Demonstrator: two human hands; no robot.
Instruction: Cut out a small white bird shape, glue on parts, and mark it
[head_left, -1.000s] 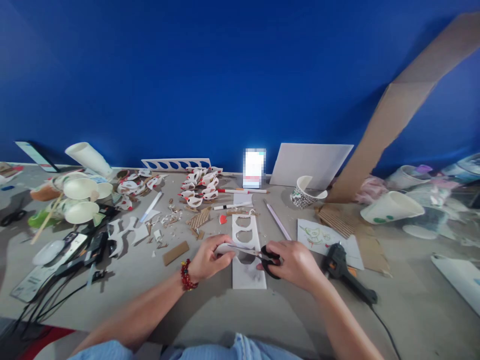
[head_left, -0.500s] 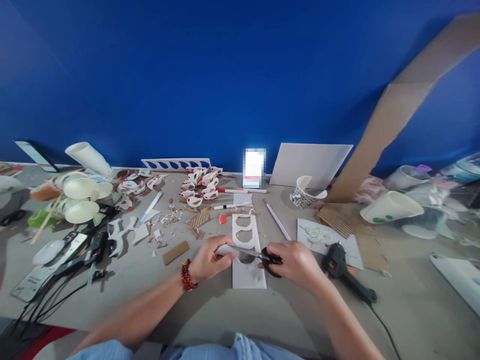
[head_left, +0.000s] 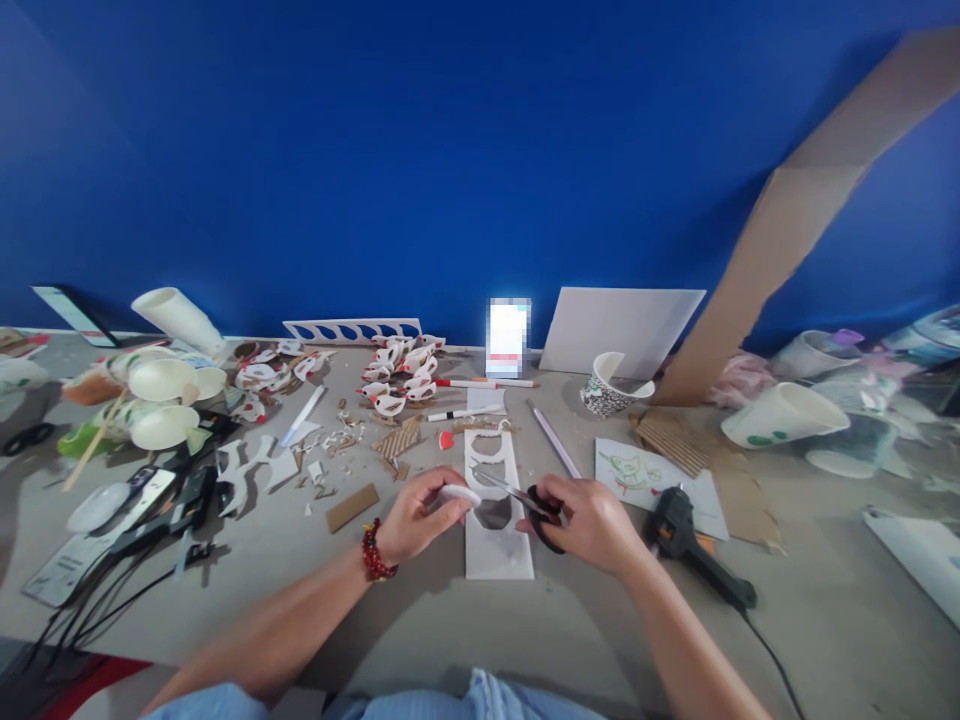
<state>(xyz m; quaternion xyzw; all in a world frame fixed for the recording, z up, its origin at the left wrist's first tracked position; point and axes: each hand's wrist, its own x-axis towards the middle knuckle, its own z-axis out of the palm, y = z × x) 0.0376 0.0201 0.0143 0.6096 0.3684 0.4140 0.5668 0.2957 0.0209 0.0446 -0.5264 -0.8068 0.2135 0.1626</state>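
Between the fingers and thumb of my left hand (head_left: 420, 515) is a small white foam-like cutout (head_left: 460, 494) with a rounded edge. My right hand (head_left: 592, 522) grips black-handled scissors (head_left: 541, 515), fingers through the loops. Their blades point left and up, slightly parted, near the cutout but apart from it. Under both hands lies a white strip of board (head_left: 496, 556) with several rounded openings cut through it. A small red piece (head_left: 446, 440) rests on the table left of the strip's far end.
White-and-red bird shapes (head_left: 388, 402) cluster behind my left hand, near scraps and a cardboard piece (head_left: 352, 508). A black glue gun (head_left: 694, 548) with a cord lies right of my right hand. A lit phone (head_left: 508, 338) stands against the blue wall.
The scissors have moved back from the white cutout and their blades have lifted toward the far side. My left hand has turned the cutout so its rounded edge shows.
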